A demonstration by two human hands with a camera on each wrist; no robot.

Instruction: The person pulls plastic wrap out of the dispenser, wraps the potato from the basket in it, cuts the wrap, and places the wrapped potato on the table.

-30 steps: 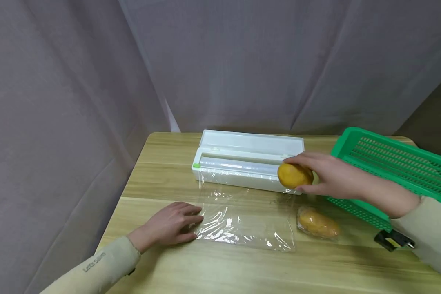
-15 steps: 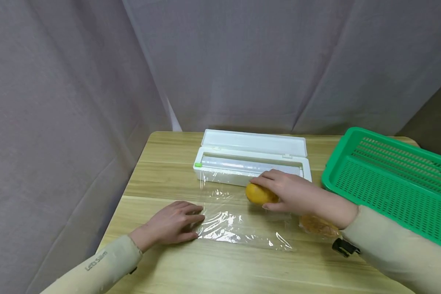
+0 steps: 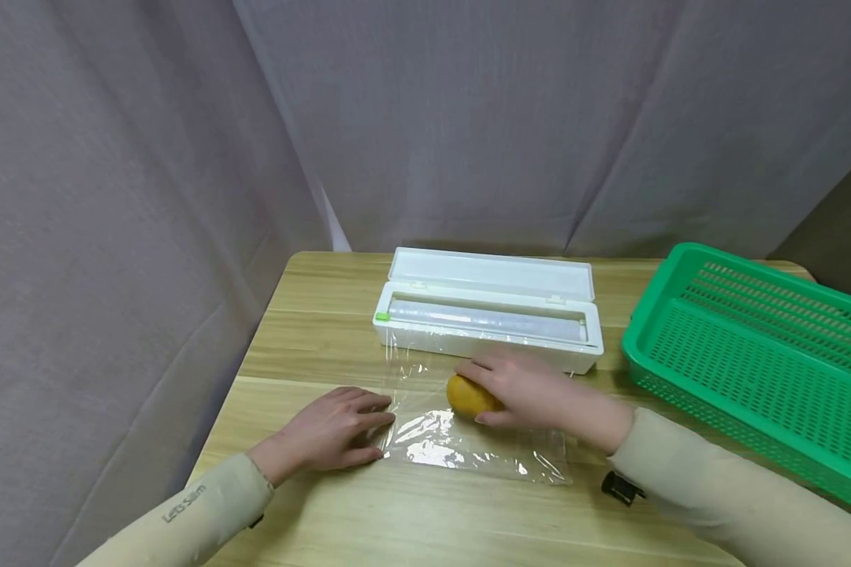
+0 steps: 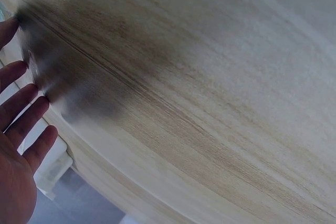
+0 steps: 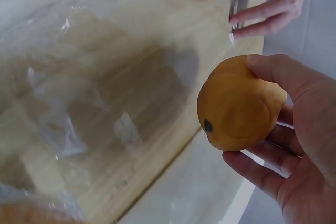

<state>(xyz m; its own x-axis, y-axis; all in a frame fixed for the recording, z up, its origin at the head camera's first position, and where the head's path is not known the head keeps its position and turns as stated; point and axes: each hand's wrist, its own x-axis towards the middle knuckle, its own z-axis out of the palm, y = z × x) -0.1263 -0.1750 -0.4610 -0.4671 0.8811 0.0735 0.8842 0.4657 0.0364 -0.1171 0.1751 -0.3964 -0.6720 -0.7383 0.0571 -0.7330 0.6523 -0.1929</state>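
In the head view my right hand [image 3: 532, 394] grips a yellow-orange mango [image 3: 470, 396] over a sheet of clear cling film [image 3: 432, 441]. The right wrist view shows the thumb and fingers curled round this mango [image 5: 239, 108], its dark stem spot bared. Whether it touches the film, I cannot tell. My left hand [image 3: 326, 431] rests on the table, fingers spread, fingertips on the film's left edge. The film runs out of a white dispenser box [image 3: 482, 344], its lid raised and a roll inside. A second, film-wrapped mango [image 5: 31, 213] peeks into the right wrist view; my right arm hides it from the head camera.
A green plastic basket [image 3: 752, 378] stands on the wooden table [image 3: 312, 315] at the right. A green slider [image 3: 382, 316] sits at the box's left end. Grey curtain [image 3: 432, 118] hangs behind the table's back edge.
My right hand has carried the mango left and toward me, from the box's right end to above the film's middle. My left hand has stayed in place. The right arm now covers the wrapped mango.
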